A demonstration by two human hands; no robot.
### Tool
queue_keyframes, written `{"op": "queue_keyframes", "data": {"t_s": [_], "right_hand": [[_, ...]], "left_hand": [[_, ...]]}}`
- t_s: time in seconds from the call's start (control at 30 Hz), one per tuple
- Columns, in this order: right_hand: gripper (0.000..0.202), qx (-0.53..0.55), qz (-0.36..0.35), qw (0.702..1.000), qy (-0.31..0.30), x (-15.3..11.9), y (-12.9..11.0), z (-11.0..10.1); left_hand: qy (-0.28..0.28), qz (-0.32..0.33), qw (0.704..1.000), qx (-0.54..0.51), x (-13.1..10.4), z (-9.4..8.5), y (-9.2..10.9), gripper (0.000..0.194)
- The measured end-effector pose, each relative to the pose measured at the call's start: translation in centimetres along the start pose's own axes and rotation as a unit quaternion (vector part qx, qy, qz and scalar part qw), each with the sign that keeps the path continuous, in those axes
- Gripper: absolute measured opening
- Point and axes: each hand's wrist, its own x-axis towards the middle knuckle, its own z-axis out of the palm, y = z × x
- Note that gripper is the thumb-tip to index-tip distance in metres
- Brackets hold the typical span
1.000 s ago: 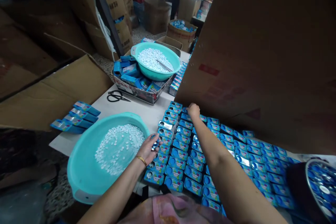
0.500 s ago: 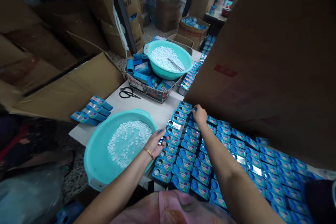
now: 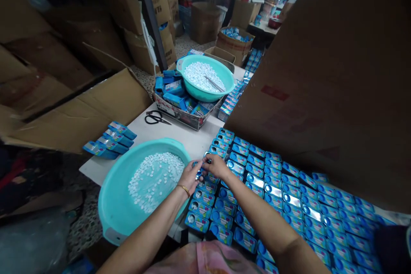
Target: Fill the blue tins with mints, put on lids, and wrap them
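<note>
Near the frame's centre, your left hand (image 3: 189,178) cups small blue pieces (image 3: 199,174), seemingly as a ready supply; your right hand's (image 3: 217,166) fingertips meet them, grip unclear; blue containers (image 3: 196,221) stand in rows alongside, likely for short reaches.

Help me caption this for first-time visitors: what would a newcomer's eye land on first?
Probably the rows of blue packs filling the right side, below a cardboard panel. Next, two turquoise basins of small white pieces: a large one by the left hand, another farther back on a box of blue packages. Then the right hand, meeting the left over small blue pieces.
</note>
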Motion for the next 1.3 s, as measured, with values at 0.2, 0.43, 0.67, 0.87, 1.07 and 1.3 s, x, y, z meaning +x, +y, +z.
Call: {"op": "queue_keyframes", "data": {"t_s": [0.2,0.43,0.67,0.87,1.07,1.3], "right_hand": [[0.010,-0.012,0.002,0.997,0.074,3.6,1.5,-3.2],[0.017,-0.301,0.165,0.929,0.137,12.3,2.2,-9.0],[0.041,-0.344,0.285,0.894,0.046,16.7,2.9,-8.9],[0.040,-0.367,0.295,0.882,0.006,17.3,2.1,-9.7],[0.033,-0.302,0.103,0.939,0.129,9.9,0.2,-6.2],[0.023,0.007,-0.100,0.989,-0.110,0.8,-1.2,1.9]], "left_hand": [[-0.028,0.005,0.999,-0.020,0.5,-0.4,1.4,0.033],[-0.067,-0.012,0.995,-0.079,-1.0,-1.4,2.3,0.027],[-0.096,-0.047,0.985,-0.133,-1.5,-1.9,3.4,0.028],[-0.104,-0.064,0.982,-0.146,-1.9,-2.3,4.1,0.030],[-0.081,-0.019,0.991,-0.109,-2.1,-2.4,3.9,0.029],[-0.083,0.016,0.993,-0.079,-1.2,-2.1,1.5,0.032]]}}
